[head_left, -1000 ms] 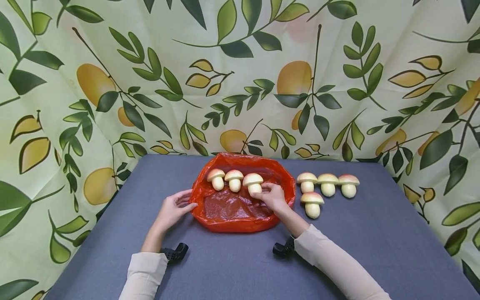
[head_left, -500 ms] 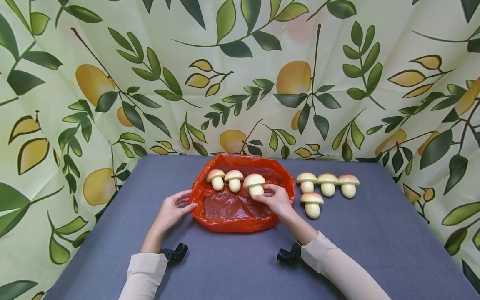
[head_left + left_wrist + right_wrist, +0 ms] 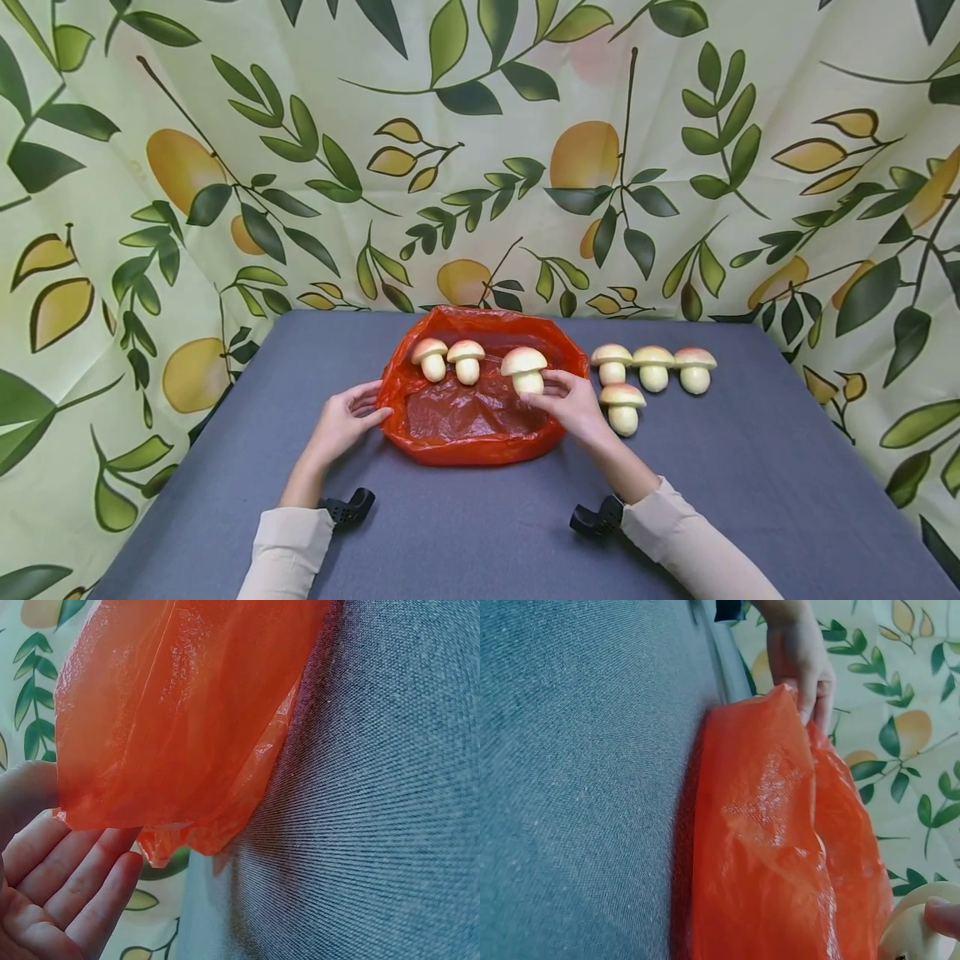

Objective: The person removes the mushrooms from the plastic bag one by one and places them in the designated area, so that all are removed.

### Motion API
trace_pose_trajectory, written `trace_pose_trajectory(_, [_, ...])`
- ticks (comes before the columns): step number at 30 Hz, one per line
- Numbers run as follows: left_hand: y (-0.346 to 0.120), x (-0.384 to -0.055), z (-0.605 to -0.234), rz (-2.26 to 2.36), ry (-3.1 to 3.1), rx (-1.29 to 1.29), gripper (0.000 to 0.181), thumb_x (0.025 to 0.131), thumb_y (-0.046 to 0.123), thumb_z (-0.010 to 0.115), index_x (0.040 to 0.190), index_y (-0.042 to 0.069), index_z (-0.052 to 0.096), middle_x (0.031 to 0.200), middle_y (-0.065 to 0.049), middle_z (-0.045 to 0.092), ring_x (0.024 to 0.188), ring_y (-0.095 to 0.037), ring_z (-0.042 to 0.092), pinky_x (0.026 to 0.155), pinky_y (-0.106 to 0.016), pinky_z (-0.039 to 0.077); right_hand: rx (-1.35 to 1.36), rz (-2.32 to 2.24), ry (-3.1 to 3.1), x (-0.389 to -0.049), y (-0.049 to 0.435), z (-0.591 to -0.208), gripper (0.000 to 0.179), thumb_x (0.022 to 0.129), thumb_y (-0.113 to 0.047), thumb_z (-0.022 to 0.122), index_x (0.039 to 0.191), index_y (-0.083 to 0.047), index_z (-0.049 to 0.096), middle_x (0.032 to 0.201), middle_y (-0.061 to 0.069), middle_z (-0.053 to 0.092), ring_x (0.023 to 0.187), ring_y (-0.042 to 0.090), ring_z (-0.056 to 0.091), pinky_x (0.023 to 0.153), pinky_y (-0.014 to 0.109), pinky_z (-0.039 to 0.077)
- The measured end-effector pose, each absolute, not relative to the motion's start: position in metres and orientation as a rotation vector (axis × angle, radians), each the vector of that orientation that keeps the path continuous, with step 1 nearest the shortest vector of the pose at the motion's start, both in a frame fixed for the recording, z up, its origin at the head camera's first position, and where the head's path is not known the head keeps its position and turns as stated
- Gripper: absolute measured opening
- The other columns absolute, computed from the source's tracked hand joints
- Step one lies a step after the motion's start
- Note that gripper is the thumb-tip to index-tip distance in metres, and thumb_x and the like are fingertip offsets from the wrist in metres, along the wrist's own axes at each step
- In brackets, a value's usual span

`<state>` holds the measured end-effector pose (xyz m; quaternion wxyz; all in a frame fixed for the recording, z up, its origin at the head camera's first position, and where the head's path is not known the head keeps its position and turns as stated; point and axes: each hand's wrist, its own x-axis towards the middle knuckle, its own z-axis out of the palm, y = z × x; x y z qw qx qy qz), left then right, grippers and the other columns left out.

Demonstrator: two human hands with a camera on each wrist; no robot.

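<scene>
Head view: red bag (image 3: 468, 452) is sitting on grey table (image 3: 465, 533), mouth spread wide — prob. so things can pass w/o snagging. L hand (image 3: 341, 427) is pinching bag's L rim betw. thumb & fingers, likely to steady thin plastic that'd otherwise slide or sag. R hand (image 3: 576, 407) is gripping held mushroom (image 3: 523, 362) by stem w/ thumb & fingertips, cap up, over R part of bag mouth; touching bag or not — can't tell. Stem is prob. suiting the fingers because it's narrower than cap. Inside bag, first bagged mushroom (image 3: 431, 358) & second bagged mushroom (image 3: 466, 360) are resting side by side toward far wall, presumably leaving nearer part free for more. R of bag, row of three mushrooms (image 3: 652, 367) is lining up w/ caps about touching; lone mushroom (image 3: 622, 410) is resting just in front of row's L end. All four are lying on R hand's side, handy for it, I'd judge.

L wrist view: thumb & index are meeting at bag's edge, other fingers stretching out nearly straight. Light hold, prob. enough for plastic.

R wrist view: held mushroom is showing at lower corner, partly cut off, one digit pressing on it; rest of grip out of frame. L hand is pinching bag's far corner.
</scene>
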<state>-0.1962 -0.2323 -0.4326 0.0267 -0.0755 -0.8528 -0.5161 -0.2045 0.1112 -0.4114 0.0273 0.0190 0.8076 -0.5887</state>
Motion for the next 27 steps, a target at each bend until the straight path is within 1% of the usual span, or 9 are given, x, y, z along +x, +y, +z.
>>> trace_pose_trajectory(4, [-0.232,-0.197,-0.433,-1.573,-2.645,-0.233,0.047,0.086,0.007,0.071,0.128,-0.008,0.056,0.120,-0.029,0.064,0.110,-0.035,0.065,0.095,-0.037,0.056,0.072,-1.856,2.464,-0.199,0.119,-0.410,0.054,0.083,-0.011,0.074,0.129,0.008,0.054,0.120,0.028,0.066,0.102,0.021,0.068,0.081,0.019,0.058])
trace_pose_trajectory(7, [-0.233,-0.198,-0.434,-1.545,-2.659,-0.235,0.047,0.086,0.008,0.071,0.128,-0.008,0.056,0.120,-0.028,0.065,0.108,-0.029,0.067,0.093,-0.032,0.057,0.108,-1.869,2.437,-0.195,0.125,-0.411,0.055,0.083,-0.012,0.074,0.130,0.007,0.053,0.120,0.027,0.066,0.098,0.013,0.068,0.077,0.012,0.054])
trace_pose_trajectory(10, [-0.233,-0.198,-0.436,-1.539,-2.667,-0.224,0.047,0.086,0.008,0.071,0.128,-0.007,0.057,0.120,-0.027,0.065,0.105,-0.020,0.068,0.093,-0.031,0.058,0.131,-1.859,2.423,-0.192,0.131,-0.410,0.057,0.083,-0.013,0.074,0.132,0.007,0.052,0.122,0.026,0.065,0.099,0.011,0.066,0.077,0.011,0.052])
trace_pose_trajectory(13, [-0.233,-0.198,-0.436,-1.548,-2.672,-0.219,0.047,0.086,0.009,0.071,0.128,-0.005,0.057,0.121,-0.026,0.065,0.105,-0.017,0.067,0.094,-0.034,0.057,0.127,-1.835,2.441,-0.187,0.139,-0.408,0.057,0.084,-0.013,0.072,0.133,0.007,0.050,0.125,0.026,0.062,0.101,0.010,0.065,0.078,0.011,0.051])
trace_pose_trajectory(18, [-0.233,-0.197,-0.436,-1.555,-2.673,-0.206,0.047,0.086,0.009,0.071,0.129,-0.005,0.057,0.122,-0.025,0.065,0.108,-0.027,0.066,0.096,-0.037,0.056,0.126,-1.839,2.470,-0.181,0.154,-0.407,0.056,0.084,-0.009,0.071,0.133,0.009,0.049,0.127,0.027,0.061,0.089,-0.005,0.062,0.075,0.008,0.050])
trace_pose_trajectory(21, [-0.233,-0.196,-0.434,-1.565,-2.662,-0.209,0.047,0.086,0.008,0.071,0.129,-0.006,0.056,0.122,-0.027,0.064,0.110,-0.034,0.065,0.096,-0.038,0.056,0.135,-1.879,2.463,-0.178,0.161,-0.407,0.054,0.084,-0.005,0.070,0.132,0.011,0.050,0.128,0.025,0.056,0.081,-0.013,0.059,0.074,0.007,0.050])
trace_pose_trajectory(24, [-0.234,-0.196,-0.433,-1.579,-2.654,-0.219,0.048,0.086,0.008,0.071,0.129,-0.007,0.056,0.122,-0.028,0.064,0.111,-0.037,0.064,0.096,-0.039,0.055,0.149,-1.899,2.467,-0.174,0.170,-0.408,0.052,0.084,-0.006,0.071,0.129,0.011,0.052,0.126,0.016,0.052,0.081,-0.015,0.058,0.074,0.006,0.051])
trace_pose_trajectory(25, [-0.234,-0.197,-0.434,-1.585,-2.652,-0.217,0.048,0.086,0.008,0.071,0.129,-0.007,0.056,0.122,-0.028,0.064,0.112,-0.038,0.064,0.096,-0.040,0.055,0.153,-1.900,2.469,-0.173,0.174,-0.407,0.052,0.084,-0.006,0.071,0.129,0.011,0.051,0.121,0.007,0.055,0.081,-0.015,0.058,0.074,0.006,0.050])
trace_pose_trajectory(27, [-0.234,-0.197,-0.434,-1.584,-2.659,-0.212,0.048,0.086,0.008,0.071,0.129,-0.007,0.056,0.122,-0.027,0.064,0.107,-0.024,0.068,0.096,-0.040,0.055,0.156,-1.876,2.466,-0.169,0.183,-0.406,0.055,0.085,-0.009,0.070,0.132,0.010,0.049,0.130,0.010,0.055,0.082,-0.017,0.057,0.074,0.005,0.049])
